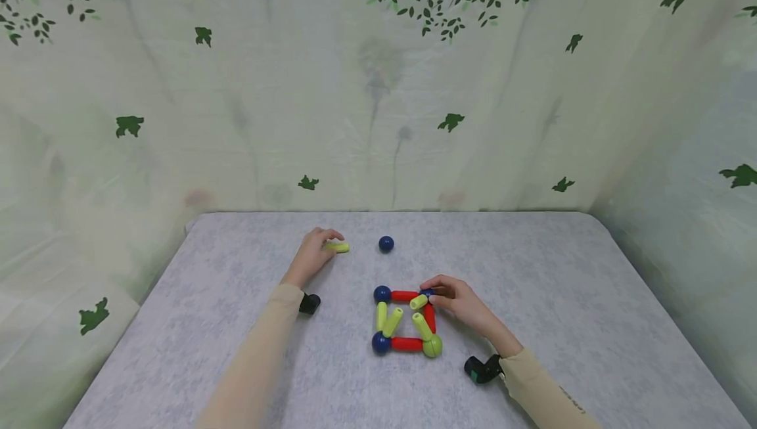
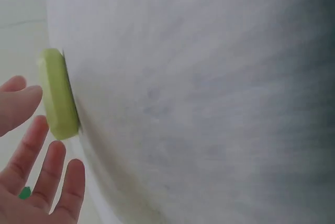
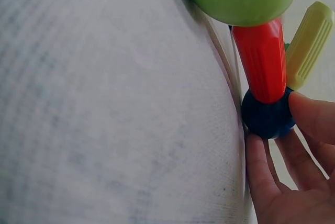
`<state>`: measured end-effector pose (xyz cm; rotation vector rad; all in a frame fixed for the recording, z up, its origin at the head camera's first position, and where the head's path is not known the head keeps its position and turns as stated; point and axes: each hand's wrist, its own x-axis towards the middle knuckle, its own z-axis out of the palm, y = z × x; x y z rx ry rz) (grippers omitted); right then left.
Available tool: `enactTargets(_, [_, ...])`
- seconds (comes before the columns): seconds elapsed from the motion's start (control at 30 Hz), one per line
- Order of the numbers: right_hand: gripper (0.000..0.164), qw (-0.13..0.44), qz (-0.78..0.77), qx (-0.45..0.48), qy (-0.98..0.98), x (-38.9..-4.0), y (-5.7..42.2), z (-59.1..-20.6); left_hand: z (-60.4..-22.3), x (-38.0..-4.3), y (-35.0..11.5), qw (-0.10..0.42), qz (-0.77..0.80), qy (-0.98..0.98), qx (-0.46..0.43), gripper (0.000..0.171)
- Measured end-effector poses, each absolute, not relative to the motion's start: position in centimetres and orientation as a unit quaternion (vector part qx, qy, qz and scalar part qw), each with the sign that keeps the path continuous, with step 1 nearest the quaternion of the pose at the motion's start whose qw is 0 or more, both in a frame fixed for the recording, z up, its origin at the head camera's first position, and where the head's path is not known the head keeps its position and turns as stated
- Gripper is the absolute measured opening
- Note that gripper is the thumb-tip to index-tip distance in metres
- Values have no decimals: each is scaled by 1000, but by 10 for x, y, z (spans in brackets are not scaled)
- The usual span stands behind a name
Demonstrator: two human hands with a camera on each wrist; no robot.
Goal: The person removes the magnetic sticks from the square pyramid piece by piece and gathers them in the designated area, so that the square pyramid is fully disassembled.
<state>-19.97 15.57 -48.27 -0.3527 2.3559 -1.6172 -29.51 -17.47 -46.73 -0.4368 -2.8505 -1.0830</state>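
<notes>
Left hand [image 1: 313, 255] spread loosely by a green stick [image 2: 58, 96], right hand [image 1: 465, 303] pinching a blue ball [image 3: 264, 116], red stick [image 3: 263, 64] attached

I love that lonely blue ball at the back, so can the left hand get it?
Probably yes. The left hand is at the loose light green stick, the lonely blue ball sits a bit further right, and nothing shows in the way between stick and ball.

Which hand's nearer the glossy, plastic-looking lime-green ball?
Right. The right hand holds the glossy dark blue ball, one corner beyond the lime-green ball; the left hand is farther off, forward-left, at the loose, faceted yellow-green rod.
</notes>
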Motion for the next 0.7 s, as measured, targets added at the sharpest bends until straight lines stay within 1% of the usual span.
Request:
enactTargets(0.1, [20,133,-556,-116,812,-200,155,-483,-465,-282,-172,38,-383,-911,-152,29])
enactTargets(0.2, [21,133,-556,-115,813,-199,153,-481,-461,-263,-165,24,-419,-885,-202,28])
enactTargets(0.27, [21,133,-555,-117,813,-197,153,-477,-458,-248,-156,-9,-440,-865,-242,27])
enactTargets(0.4, [21,136,-556,-125,811,-189,151,-461,-454,-215,-135,-95,-465,-826,-305,28])
enactTargets(0.47, [21,139,-556,-126,810,-186,150,-453,-453,-199,-125,-130,-465,-814,-322,30])
enactTargets(0.53, [21,142,-558,-124,808,-184,149,-450,-453,-186,-115,-153,-463,-809,-328,32])
enactTargets(0.6, [22,143,-558,-123,808,-183,149,-448,-455,-176,-108,-161,-456,-814,-323,34])
enactTargets(0.7, [22,141,-561,-124,806,-183,150,-449,-457,-165,-99,-141,-439,-830,-314,34])
